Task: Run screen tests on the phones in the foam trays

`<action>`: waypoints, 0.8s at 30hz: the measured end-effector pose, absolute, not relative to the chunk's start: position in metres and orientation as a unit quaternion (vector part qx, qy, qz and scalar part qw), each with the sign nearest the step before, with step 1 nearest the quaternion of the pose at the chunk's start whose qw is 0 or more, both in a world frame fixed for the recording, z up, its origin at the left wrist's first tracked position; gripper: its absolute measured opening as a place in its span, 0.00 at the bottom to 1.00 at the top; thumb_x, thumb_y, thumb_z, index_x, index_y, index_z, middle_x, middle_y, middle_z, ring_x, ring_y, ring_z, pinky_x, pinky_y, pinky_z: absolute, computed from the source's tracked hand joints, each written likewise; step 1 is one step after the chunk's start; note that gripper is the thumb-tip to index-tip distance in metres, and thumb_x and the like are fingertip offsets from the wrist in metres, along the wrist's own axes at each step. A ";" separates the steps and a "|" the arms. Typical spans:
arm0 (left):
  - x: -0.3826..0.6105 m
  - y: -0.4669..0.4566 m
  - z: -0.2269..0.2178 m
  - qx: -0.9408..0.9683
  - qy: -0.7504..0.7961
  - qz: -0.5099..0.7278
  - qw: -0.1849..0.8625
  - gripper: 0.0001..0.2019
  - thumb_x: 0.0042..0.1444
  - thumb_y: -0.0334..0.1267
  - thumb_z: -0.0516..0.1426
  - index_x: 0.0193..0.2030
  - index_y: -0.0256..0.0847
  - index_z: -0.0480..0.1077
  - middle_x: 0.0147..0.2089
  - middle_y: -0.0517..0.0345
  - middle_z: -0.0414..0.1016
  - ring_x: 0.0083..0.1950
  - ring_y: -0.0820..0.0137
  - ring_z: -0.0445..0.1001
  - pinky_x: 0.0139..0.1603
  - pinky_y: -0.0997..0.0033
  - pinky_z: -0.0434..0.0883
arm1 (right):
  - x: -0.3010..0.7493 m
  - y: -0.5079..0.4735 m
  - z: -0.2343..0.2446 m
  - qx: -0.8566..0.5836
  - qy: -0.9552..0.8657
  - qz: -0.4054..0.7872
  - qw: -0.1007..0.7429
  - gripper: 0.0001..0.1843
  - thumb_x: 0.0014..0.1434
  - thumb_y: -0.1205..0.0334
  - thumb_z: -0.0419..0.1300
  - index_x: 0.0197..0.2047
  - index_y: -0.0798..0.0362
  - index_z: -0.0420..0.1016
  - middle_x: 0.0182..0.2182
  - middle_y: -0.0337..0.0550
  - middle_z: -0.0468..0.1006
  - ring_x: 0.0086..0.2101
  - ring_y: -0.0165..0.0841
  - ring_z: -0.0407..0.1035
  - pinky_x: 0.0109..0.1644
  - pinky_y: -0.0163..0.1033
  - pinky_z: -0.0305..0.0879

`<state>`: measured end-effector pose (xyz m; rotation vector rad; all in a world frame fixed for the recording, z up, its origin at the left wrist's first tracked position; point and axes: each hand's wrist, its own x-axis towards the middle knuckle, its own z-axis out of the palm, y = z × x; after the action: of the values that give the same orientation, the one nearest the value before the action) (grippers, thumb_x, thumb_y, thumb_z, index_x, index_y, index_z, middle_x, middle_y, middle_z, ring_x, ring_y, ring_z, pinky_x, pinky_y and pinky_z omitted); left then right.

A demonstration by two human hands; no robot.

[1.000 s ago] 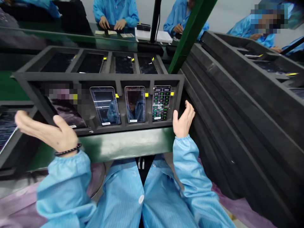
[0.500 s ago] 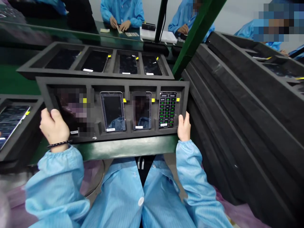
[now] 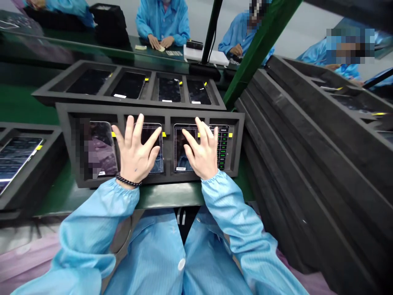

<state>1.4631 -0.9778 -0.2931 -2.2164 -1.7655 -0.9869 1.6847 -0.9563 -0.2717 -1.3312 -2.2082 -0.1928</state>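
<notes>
Spread wide and holding nothing, our left hand (image 3: 135,157) and right hand (image 3: 204,155) are over the phones (image 3: 180,153) in the black tray (image 3: 170,178) by the green table (image 3: 172,196) edge — if we press too hard, we might smudge or crack one.

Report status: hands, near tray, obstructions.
Left hand spread over second phone from left. Right hand spread over third, fourth. Near tray: four phones. Rear tray directly behind.

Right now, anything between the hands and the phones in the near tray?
Nothing visible. Left hand is spread over the second phone from the left, right hand over parts of the third phone and fourth phone; no lid shows on the near tray. Can't tell if they touch.
</notes>
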 end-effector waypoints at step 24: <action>1.450 -0.980 -0.297 -0.706 -0.631 -0.315 0.056 0.28 0.69 0.56 0.42 0.69 0.54 0.66 0.81 0.60 0.36 0.81 0.55 0.31 0.77 0.38 0.24 | 1.689 -0.948 -0.283 -0.519 -0.809 -0.080 0.263 0.22 0.72 0.58 0.51 0.66 0.45 0.70 0.73 0.50 0.57 0.71 0.43 0.52 0.76 0.66 0.38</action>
<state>1.4496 -0.9803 -0.2969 -2.1431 -1.9146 -0.9567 1.6887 -0.9477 -0.2832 -1.4042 -2.1888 -0.2157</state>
